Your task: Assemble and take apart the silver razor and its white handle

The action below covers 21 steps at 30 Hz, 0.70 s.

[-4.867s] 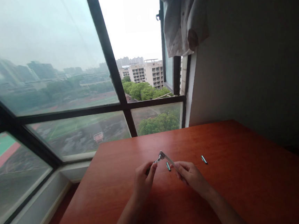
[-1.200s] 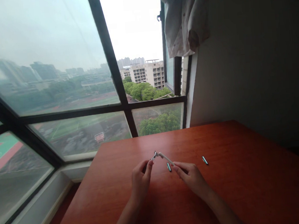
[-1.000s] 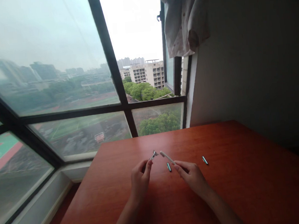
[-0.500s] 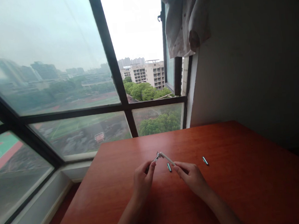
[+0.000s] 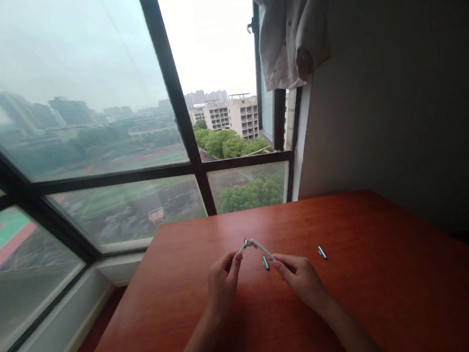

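My left hand (image 5: 222,284) pinches a slim silver razor handle (image 5: 243,248) whose small forked tip points up and away. In my right hand (image 5: 301,277) is a slim white stick (image 5: 263,249), shaped like a toothbrush, angled up to the left. The far ends of the two meet or nearly meet above the table; I cannot tell whether they touch. Just beyond and between my hands lies a small dark razor head (image 5: 265,262) with a pale green strip. A similar razor head (image 5: 322,252) rests farther right.
The reddish-brown wooden table (image 5: 181,312) extends under both arms. Behind it stand dark-framed windows (image 5: 115,179), with one pane open. A bunched curtain (image 5: 284,40) hangs at the upper right, beside a grey wall (image 5: 376,103).
My left hand and the razor handle have shifted very slightly left. The right hand and the razor heads on the table stay where they were.
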Tool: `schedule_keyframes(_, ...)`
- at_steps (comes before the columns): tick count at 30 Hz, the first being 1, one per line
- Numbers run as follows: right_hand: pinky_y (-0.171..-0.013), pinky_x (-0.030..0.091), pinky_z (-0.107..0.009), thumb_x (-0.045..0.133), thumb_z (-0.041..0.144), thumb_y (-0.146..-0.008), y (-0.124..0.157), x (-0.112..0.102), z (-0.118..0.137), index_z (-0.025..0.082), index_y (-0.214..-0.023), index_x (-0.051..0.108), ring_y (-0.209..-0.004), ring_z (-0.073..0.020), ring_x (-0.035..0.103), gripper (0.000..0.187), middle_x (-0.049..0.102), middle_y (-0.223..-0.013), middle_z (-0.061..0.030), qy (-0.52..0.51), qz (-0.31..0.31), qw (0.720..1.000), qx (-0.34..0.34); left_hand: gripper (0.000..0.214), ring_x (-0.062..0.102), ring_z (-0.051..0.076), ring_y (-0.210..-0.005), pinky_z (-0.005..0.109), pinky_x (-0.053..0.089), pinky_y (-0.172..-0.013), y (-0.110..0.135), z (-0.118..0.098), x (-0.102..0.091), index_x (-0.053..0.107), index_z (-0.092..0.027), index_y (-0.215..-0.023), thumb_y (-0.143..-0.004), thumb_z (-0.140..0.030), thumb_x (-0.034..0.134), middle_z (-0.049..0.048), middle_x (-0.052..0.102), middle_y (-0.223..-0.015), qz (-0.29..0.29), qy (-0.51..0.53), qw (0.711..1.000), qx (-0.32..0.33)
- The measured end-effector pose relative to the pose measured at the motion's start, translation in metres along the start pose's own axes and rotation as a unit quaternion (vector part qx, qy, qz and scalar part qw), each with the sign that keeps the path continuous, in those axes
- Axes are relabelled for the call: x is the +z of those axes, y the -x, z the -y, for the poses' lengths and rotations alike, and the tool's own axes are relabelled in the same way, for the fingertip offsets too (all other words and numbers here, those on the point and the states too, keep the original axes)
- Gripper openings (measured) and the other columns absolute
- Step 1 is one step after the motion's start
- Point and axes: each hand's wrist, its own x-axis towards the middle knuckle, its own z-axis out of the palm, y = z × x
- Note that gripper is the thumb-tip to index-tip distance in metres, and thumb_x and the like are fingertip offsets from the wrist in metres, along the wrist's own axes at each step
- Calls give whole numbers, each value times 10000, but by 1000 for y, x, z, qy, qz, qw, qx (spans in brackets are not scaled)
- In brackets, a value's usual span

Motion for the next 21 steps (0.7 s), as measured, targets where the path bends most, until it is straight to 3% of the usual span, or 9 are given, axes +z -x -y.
schedule_keyframes(5,-467,336,-209,468,491,-900,0,1,-4,134,-931,741,-508,-127,478,451,524,-554,8,-22,-10,1000,15,433,507,147,-592,217,368,-553,3,-5,3,691,-140,-754,-870,-514,507,9,602,-628,62,29,998,10)
schedule_keyframes(9,-455,319,-205,468,500,-904,1,2,-6,123,-941,732,-502,-114,449,462,491,-553,15,-40,-9,999,22,431,492,144,-586,218,365,-550,3,-4,3,683,-138,-766,-882,-507,494,10,585,-626,57,32,998,15)
schedule_keyframes(15,-433,284,-206,416,528,-921,2,3,-5,132,-769,687,-460,-98,387,503,405,-503,42,-66,22,997,33,405,492,140,-579,216,363,-546,1,-2,1,678,-139,-756,-884,-482,504,9,584,-631,19,24,999,21)
schedule_keyframes(21,-441,283,-201,421,514,-923,2,2,-4,138,-697,644,-475,-93,385,492,401,-519,41,-63,20,997,32,400,470,129,-572,211,346,-539,2,0,3,680,-129,-770,-899,-459,495,2,562,-617,65,29,997,34)
